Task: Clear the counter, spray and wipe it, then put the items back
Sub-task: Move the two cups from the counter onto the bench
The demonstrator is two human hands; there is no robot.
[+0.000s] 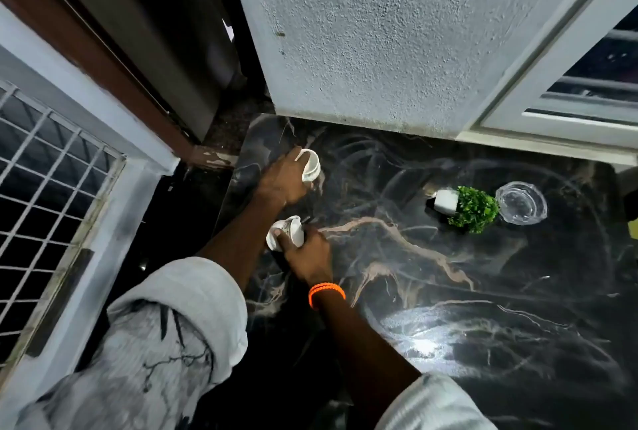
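Counter [448, 291] of dark marble fills the right of our view; at its far left corner our left hand [281, 181] grips a white cup [310, 165], our right hand [307, 253] grips a patterned cup [286, 231] nearer; plant [466, 207] and glass dish [521, 202] sit far right

Black marble-veined counter [431, 274], white cups [310, 163], green plant [474, 208], orange wristband [326, 293]

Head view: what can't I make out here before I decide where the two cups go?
- Near cup: the right hand hides its base, so contact with the counter is unclear.
- Far cup: the left hand covers its handle side.
- Yellow object: cut off by the right edge.
- Counter's near part: lost in glare.
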